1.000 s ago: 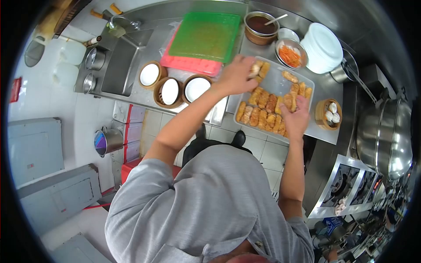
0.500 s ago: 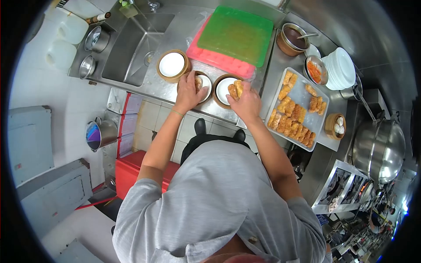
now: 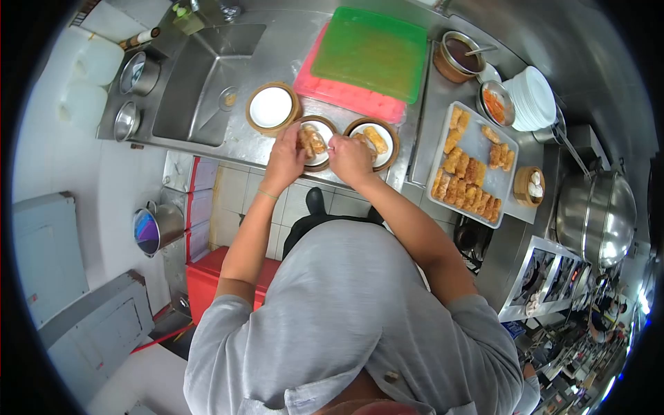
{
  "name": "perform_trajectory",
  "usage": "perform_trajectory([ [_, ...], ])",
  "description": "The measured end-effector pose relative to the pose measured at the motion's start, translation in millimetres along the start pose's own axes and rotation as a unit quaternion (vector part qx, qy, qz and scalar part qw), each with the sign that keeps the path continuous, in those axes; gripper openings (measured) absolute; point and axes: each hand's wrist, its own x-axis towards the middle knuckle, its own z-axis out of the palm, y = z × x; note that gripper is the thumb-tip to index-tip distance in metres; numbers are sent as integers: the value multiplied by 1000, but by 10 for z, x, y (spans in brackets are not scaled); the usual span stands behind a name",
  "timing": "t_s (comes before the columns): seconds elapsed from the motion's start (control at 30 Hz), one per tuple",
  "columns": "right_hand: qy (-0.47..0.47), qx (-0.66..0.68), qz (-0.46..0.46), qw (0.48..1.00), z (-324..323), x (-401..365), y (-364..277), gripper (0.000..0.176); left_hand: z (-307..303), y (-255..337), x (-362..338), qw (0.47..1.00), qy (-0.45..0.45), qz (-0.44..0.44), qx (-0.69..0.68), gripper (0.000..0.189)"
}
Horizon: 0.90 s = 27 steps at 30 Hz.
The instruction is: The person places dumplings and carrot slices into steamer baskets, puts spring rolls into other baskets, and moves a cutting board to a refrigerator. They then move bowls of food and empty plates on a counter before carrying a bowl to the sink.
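My left hand [image 3: 285, 160] is closed at the left side of the middle bamboo steamer [image 3: 320, 167], its fingers on golden fried rolls [image 3: 315, 140] lying on a white plate. Beside it, my right hand [image 3: 351, 160] reaches in from the right, fingertips pinched near that plate's right rim; what they grip is hidden. Behind my right hand, the right bamboo steamer [image 3: 395, 160] holds a white plate with fried rolls [image 3: 375, 139], partly covered by the hand. The left bamboo steamer [image 3: 253, 120] has a white plate [image 3: 270, 107] with no rolls on it.
A metal tray [image 3: 492, 183] of fried rolls lies to the right. Beyond it stand a sauce pot [image 3: 453, 69], a bowl of orange shreds [image 3: 496, 105], stacked white plates [image 3: 532, 100] and a small steamer [image 3: 529, 187]. Green [image 3: 370, 52] and pink [image 3: 325, 91] trays lie behind; a sink [image 3: 200, 90] is left.
My right hand has moved left from the right steamer to the middle one, leaving fried rolls on the right plate. My left hand stays at the middle steamer.
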Motion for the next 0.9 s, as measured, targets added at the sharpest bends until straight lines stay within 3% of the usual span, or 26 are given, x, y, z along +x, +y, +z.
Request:
perform_trajectory([
  [0.1, 6, 56, 52, 997, -141, -65, -49, 15, 35, -38, -22, 998, 18, 23, 54, 61],
  [0.17, 7, 57, -5, 998, -272, -150, 102, 14, 131, -187, -17, 995, 17, 42, 84, 57],
  [0.23, 34, 120, 82, 989, -758, -303, 131, 9, 106, -141, -1, 998, -12, 24, 63, 55],
  [0.3, 203, 56, 107, 972, -947, -459, 784, 10, 63, -105, 22, 997, -13, 25, 74, 53],
  [0.4, 328, -81, 209, 918, -1701, -825, 1980, 15, -54, 285, 195, 989, 28, 98, 111, 52],
  [0.43, 343, -79, 264, 898, -1967, -990, 2295, 19, -15, 413, 280, 994, 14, 92, 65, 51],
  [0.5, 304, -121, 355, 876, -2397, -1186, 2737, 27, 142, 784, 509, 997, -12, 77, -22, 50],
  [0.6, 232, -199, 244, 920, -2646, -1061, 2883, 25, 555, 1601, 930, 985, -55, 152, -60, 49],
  [0.7, 119, -252, 234, 932, -2643, -740, 2912, 22, 1242, 2104, 1360, 970, -121, 211, 6, 47],
  [0.9, 81, -292, 165, 939, -2420, -611, 3170, 19, 2523, 2720, 1756, 934, -212, 223, 183, 25],
])
